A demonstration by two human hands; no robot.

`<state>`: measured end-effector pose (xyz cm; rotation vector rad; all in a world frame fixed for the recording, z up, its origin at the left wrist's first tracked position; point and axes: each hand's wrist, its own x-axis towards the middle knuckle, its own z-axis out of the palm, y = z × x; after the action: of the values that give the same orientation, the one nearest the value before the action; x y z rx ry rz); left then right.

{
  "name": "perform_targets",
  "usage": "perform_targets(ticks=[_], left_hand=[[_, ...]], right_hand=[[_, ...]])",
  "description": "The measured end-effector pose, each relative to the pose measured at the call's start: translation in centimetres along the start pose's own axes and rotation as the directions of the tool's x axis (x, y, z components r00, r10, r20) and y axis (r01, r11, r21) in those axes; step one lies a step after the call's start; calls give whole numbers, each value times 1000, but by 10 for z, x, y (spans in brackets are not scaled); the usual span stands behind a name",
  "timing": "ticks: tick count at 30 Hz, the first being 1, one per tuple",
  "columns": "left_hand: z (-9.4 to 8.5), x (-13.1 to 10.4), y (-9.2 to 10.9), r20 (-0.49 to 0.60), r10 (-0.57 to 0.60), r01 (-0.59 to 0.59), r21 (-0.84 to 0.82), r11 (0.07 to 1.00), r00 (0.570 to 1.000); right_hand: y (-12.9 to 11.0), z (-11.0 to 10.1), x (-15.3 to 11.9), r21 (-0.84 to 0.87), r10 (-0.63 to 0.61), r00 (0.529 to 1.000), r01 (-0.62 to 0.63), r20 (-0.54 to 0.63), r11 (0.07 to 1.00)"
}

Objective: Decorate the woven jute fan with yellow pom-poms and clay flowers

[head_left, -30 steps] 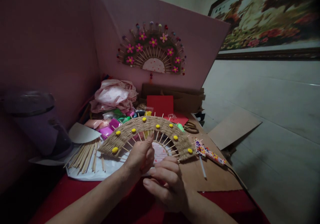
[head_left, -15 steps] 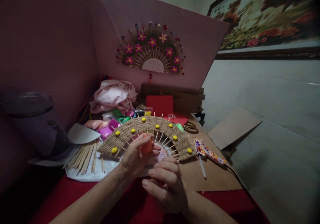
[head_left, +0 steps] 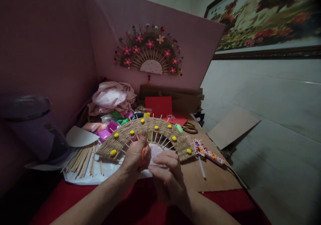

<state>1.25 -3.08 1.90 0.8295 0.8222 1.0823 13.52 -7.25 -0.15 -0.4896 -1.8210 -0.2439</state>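
Note:
My left hand point(head_left: 136, 154) is closed around an orange lump point(head_left: 142, 156) that looks like modelling clay; only its edge shows between the fingers. Close beside it, my right hand point(head_left: 169, 171) has its fingers bent and pressed together, and what they pinch, if anything, is hidden. Just beyond both hands lies a half-round fan point(head_left: 160, 121) of thin sticks woven with brown twine. Several yellow dots point(head_left: 142, 121) are scattered over its twine band. A pale spotted half-disc point(head_left: 154, 149) at its centre is partly covered by my hands.
Wooden sticks point(head_left: 81, 161) lie on white sheeting at left, near a purple container point(head_left: 32, 128). A flowered glue gun point(head_left: 209, 154) rests on cardboard point(head_left: 213, 180) at right. Behind are colourful packets point(head_left: 104, 134), pink cloth point(head_left: 112, 98), red card point(head_left: 157, 105) and a finished flowered fan point(head_left: 150, 49).
My left hand has turned and closed, its thumb now up, so less of the orange lump shows. My right hand has risen slightly toward it. The view has shifted a little.

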Motion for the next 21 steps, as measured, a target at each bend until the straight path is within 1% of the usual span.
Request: perform_targets(ticks=[3, 6, 10, 13, 16, 19, 21], left_hand=[[0, 0, 2, 0, 50, -50, -2, 999, 999], [-1, 2, 1, 34, 124, -123, -34, 992, 992], [-2, 6, -1, 27, 228, -228, 12, 973, 973], [-4, 7, -2, 40, 325, -327, 69, 942, 945], [-7, 8, -3, 54, 417, -419, 198, 886, 907], [-8, 8, -3, 63, 529, -508, 396, 765, 846], [-8, 6, -2, 77, 584, -541, 491, 683, 808]], right_hand=[[5, 1, 2, -25, 161, 987, -161, 10, 987], [11, 4, 2, -31, 290, 956, -291, -43, 956], [21, 7, 3, -28, 410, 909, -413, -73, 910], [28, 6, 4, -23, 458, 886, -461, -65, 887], [33, 7, 3, 13, 480, 877, -480, 4, 877], [35, 9, 1, 59, 461, 886, -464, 48, 884], [36, 10, 0, 71, 454, 889, -457, 54, 886]])
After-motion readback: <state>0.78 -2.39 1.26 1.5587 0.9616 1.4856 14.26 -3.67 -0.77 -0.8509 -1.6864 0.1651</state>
